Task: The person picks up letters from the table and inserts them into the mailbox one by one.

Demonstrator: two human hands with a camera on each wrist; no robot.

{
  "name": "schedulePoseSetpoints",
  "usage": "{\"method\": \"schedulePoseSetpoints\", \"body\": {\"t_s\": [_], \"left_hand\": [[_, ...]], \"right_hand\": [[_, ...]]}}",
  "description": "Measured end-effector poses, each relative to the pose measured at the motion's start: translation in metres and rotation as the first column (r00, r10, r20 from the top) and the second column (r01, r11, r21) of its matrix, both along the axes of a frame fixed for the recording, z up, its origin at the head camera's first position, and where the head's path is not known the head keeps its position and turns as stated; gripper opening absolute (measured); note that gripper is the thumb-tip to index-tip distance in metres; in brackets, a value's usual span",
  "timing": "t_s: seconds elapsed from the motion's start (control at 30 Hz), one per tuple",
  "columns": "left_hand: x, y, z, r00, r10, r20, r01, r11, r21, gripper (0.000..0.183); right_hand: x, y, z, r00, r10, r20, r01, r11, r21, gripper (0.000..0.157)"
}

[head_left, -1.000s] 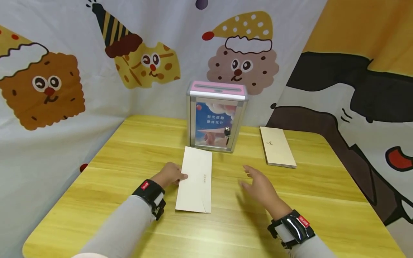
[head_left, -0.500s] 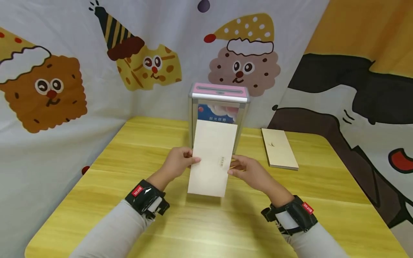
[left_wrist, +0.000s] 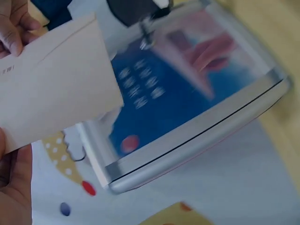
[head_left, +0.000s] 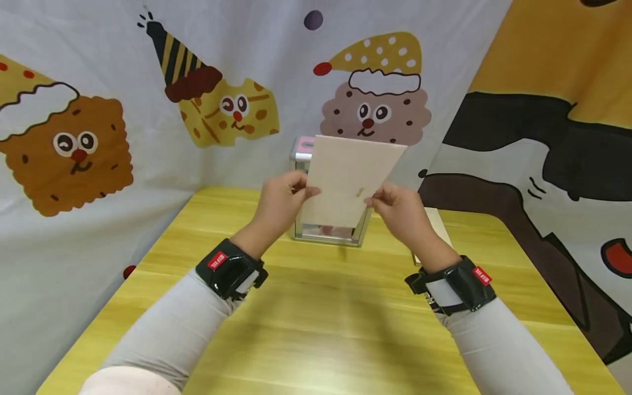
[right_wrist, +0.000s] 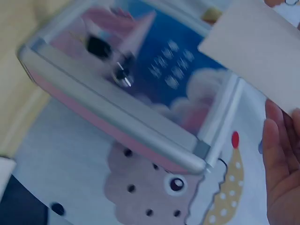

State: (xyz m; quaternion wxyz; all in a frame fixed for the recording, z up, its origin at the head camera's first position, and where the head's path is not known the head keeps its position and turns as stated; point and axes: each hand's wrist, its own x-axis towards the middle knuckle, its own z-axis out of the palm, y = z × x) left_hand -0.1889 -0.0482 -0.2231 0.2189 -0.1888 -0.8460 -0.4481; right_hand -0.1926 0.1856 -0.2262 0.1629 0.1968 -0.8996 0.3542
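Between both hands a cream envelope [head_left: 348,175] is held up off the table, tilted, in front of the metal-framed letter box [head_left: 328,236]. My left hand [head_left: 280,203] pinches its left edge with the thumb on the near face. On the opposite edge, my right hand [head_left: 402,214] pinches it between thumb and fingers. The envelope covers most of the box's front and much of its pink slotted top [head_left: 304,145]. In the left wrist view the box's blue printed front [left_wrist: 154,89] shows beyond the envelope; the right wrist view shows its lock with a key [right_wrist: 123,70].
Behind my right hand, a stack of envelopes [head_left: 438,226] lies on the wooden table [head_left: 306,318], partly hidden. A cartoon-printed cloth [head_left: 237,164] hangs behind the table. Both wrists wear black straps [head_left: 232,269] over light sleeves.
My right hand came in and took the envelope's right edge. Both hands then lifted the envelope from the table, up and forward to the upper part of the box.
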Motion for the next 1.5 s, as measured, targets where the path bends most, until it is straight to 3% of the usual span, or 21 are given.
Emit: {"method": "schedulePoseSetpoints", "body": {"t_s": [0.1,0.23,0.33,0.43,0.53,0.83,1.0,1.13,1.23,1.37,1.5], "left_hand": [[-0.010,0.002,0.018,0.988,0.010,-0.153,-0.017,0.999,-0.043,0.019],[-0.024,0.005,0.041,0.941,0.024,-0.338,-0.060,0.993,-0.097,0.018],[-0.035,0.008,0.052,0.911,0.033,-0.411,-0.088,0.989,-0.115,0.018],[-0.047,0.011,0.057,0.901,0.047,-0.431,-0.107,0.987,-0.116,0.018],[-0.058,0.014,0.058,0.908,0.069,-0.413,-0.120,0.988,-0.098,0.018],[-0.088,0.020,0.052,0.939,0.120,-0.322,-0.144,0.988,-0.051,0.017],[-0.102,0.019,0.048,0.969,0.118,-0.216,-0.131,0.990,-0.049,0.016],[-0.110,0.016,0.045,0.990,0.106,-0.093,-0.112,0.991,-0.068,0.017],[-0.114,0.015,0.044,0.994,0.105,-0.029,-0.107,0.990,-0.090,0.017],[-0.117,0.014,0.042,0.994,0.113,0.016,-0.111,0.989,-0.101,0.019],[-0.115,0.015,0.043,0.993,0.109,0.044,-0.106,0.992,-0.064,0.020]], "right_hand": [[-0.010,-0.001,0.018,0.988,-0.016,-0.155,0.018,1.000,0.012,0.009],[-0.026,-0.001,0.038,0.940,-0.036,-0.340,0.039,0.999,0.003,0.009],[-0.041,-0.004,0.048,0.903,-0.066,-0.425,0.063,0.998,-0.020,0.013],[-0.055,-0.006,0.055,0.884,-0.101,-0.456,0.090,0.995,-0.045,0.015],[-0.068,-0.008,0.058,0.887,-0.117,-0.447,0.103,0.993,-0.056,0.015],[-0.093,-0.007,0.058,0.926,-0.109,-0.361,0.107,0.994,-0.024,0.012],[-0.105,-0.008,0.054,0.939,-0.116,-0.324,0.130,0.991,0.021,0.010],[-0.113,-0.011,0.048,0.956,-0.125,-0.266,0.142,0.989,0.045,0.010],[-0.118,-0.013,0.042,0.967,-0.131,-0.217,0.144,0.989,0.044,0.009],[-0.124,-0.015,0.035,0.975,-0.144,-0.168,0.151,0.988,0.031,0.008],[-0.126,-0.013,0.029,0.972,-0.157,-0.173,0.169,0.984,0.056,0.009]]}}
